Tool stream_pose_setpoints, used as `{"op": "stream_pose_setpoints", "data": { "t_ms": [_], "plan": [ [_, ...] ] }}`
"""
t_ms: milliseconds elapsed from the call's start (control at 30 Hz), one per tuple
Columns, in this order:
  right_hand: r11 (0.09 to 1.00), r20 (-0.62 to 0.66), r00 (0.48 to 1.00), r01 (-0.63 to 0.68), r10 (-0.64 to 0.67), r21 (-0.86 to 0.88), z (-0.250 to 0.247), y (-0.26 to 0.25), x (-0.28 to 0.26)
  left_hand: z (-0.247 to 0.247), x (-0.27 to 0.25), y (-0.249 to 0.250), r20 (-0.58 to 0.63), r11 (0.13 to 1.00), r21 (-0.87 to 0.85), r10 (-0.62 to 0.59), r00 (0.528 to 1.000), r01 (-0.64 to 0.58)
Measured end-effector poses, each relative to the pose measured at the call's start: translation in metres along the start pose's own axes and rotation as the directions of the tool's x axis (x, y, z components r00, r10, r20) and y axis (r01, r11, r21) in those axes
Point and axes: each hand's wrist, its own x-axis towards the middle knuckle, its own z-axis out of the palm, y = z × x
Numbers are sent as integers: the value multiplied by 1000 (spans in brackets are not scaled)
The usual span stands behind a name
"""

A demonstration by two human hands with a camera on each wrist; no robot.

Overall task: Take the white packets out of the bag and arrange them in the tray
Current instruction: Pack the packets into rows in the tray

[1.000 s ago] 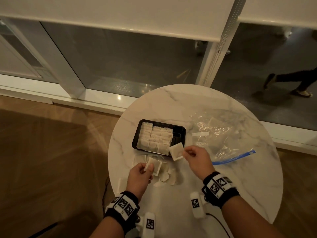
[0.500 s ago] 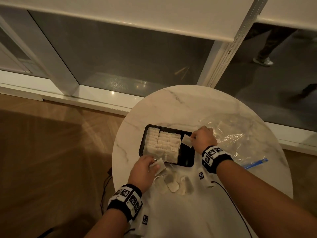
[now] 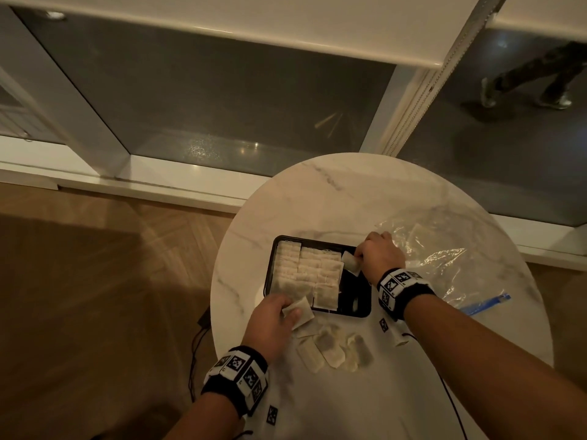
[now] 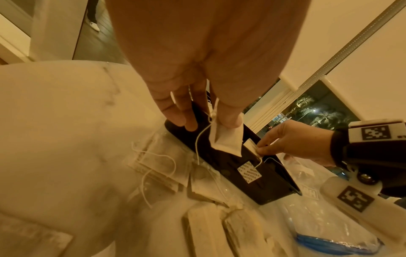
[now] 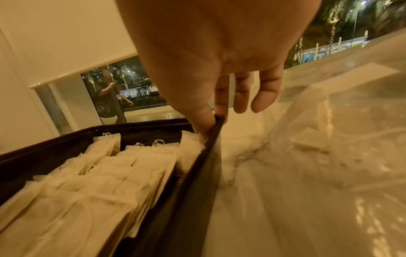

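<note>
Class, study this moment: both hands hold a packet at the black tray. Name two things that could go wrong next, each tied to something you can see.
1. A tag string dangles from the packet pinched by the left hand; it may snag the loose packets on the table.
2. The right hand lowers its packet beside overlapped rows in the tray; a nudge could disturb them.
</note>
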Motion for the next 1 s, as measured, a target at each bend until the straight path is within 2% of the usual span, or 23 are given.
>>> {"op": "stream_pose_setpoints", "data": {
  "t_ms": [167,667,1000],
  "plan": [
    [998,18,1000,20,-18,-64,0,-2,3,0,4,-3,3,1000,6,17,1000,-17],
    [976,-41,993,104,-113,-190,-2,-8,1,3,2,-4,-13,998,7,56,998,-56],
    [985,-142,980,120,-138,-127,8,-5,0,6,0,-4,-40,999,2,37,998,-37]
  ]
}}
